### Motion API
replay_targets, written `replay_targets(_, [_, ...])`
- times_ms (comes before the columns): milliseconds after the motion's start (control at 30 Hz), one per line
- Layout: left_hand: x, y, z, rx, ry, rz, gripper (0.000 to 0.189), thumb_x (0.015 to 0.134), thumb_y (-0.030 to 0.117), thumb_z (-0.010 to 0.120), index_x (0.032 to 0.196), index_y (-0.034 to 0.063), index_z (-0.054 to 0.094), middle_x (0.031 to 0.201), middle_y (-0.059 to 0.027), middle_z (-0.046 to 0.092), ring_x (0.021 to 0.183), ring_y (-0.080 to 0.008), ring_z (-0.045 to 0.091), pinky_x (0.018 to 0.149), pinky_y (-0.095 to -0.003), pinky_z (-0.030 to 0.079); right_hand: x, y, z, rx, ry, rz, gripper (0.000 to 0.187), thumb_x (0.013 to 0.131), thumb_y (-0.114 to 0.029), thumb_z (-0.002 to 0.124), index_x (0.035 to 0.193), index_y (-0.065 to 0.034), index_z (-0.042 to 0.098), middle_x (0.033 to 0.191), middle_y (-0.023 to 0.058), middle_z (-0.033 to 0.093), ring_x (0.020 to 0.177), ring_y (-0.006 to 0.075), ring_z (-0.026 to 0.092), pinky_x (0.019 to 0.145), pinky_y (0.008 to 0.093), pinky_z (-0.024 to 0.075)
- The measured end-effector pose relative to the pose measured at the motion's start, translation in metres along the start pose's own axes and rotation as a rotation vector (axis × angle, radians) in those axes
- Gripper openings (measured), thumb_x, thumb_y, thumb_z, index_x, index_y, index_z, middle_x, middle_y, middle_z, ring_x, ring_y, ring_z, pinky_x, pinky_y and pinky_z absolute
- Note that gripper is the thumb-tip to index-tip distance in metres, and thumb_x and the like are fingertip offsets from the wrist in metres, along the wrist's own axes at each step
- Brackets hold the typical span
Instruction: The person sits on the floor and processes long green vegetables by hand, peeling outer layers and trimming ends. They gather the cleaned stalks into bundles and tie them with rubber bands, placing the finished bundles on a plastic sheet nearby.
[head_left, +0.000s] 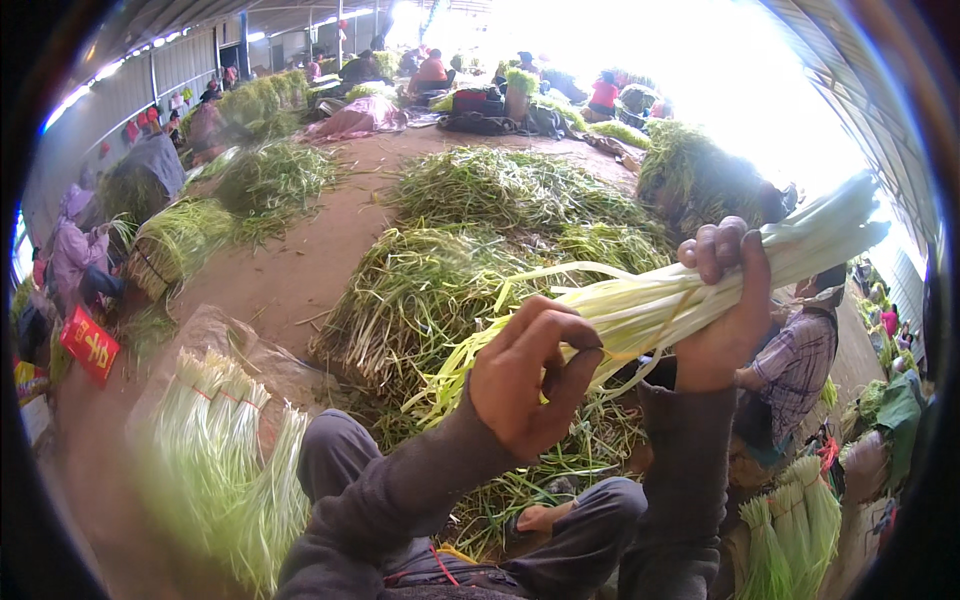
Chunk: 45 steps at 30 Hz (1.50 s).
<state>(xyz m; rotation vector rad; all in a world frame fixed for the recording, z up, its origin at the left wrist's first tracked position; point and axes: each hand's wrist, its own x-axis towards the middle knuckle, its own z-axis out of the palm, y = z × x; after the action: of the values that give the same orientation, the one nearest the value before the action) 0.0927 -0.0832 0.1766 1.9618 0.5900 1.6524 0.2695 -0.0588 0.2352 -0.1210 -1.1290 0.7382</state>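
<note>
My right hand (724, 300) grips a bundle of long, pale green-white vegetable stalks (806, 232), raised at a slant in front of me. Its white ends point up to the right, and the yellow-green leaf ends (469, 360) hang down to the left. Thumb and forefinger of my left hand (536, 375) meet beside the bundle's lower side. Between them they pinch a thin yellowish band (634, 354), which runs across the stalks towards my right hand. Whether it is a rubber band or a strip of leaf is hard to tell.
Heaped untrimmed stalks (427, 300) cover the ground ahead. Tied pale bundles (217, 420) lie on sacking at my left; more bundles (795, 525) stand at lower right. A person in a checked shirt (795, 367) sits close at right, another in pink (75, 247) at left.
</note>
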Motion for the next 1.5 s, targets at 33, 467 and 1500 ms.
replay_targets(33, [-0.001, 0.002, -0.002, -0.128, 0.018, -0.048, 0.008, 0.084, 0.001, 0.06, 0.09, 0.005, 0.056, 0.095, -0.0102, 0.058, 0.066, -0.0147, 0.061, 0.052, -0.0272, 0.047, -0.001, 0.002, 0.0, 0.016, 0.005, 0.002, 0.037, 0.092, -0.019, 0.054, 0.123, -0.0006, 0.044, 0.078, 0.0024, 0.05, 0.066, 0.0098, 0.043, 0.066, 0.0279, 0.0399])
replay_targets(467, [-0.002, 0.012, -0.054, -1.006, 0.278, -0.018, 0.017, 0.097, 0.017, 0.05, 0.112, 0.0121, 0.044, 0.075, -0.0053, 0.054, 0.043, -0.004, 0.032, 0.034, -0.0176, 0.024, -0.037, 0.037, -0.021, -0.23, -0.05, 0.321, 0.059, 0.085, -0.015, 0.067, 0.131, 0.0007, 0.035, 0.072, 0.0033, 0.053, 0.051, 0.0099, 0.048, 0.049, 0.0239, 0.0409])
replay_targets(1500, [-0.012, -0.067, -0.039, -0.075, -0.04, -0.358, 0.018, 0.089, 0.005, 0.058, 0.105, -0.0023, 0.062, 0.083, -0.007, 0.068, 0.063, -0.0053, 0.057, 0.053, -0.0212, 0.045, -0.064, 0.071, -0.009, -0.865, -0.383, 0.508, 0.038, 0.078, -0.012, 0.07, 0.112, -0.0013, 0.057, 0.076, 0.0066, 0.065, 0.049, 0.0082, 0.06, 0.039, 0.0242, 0.0484])
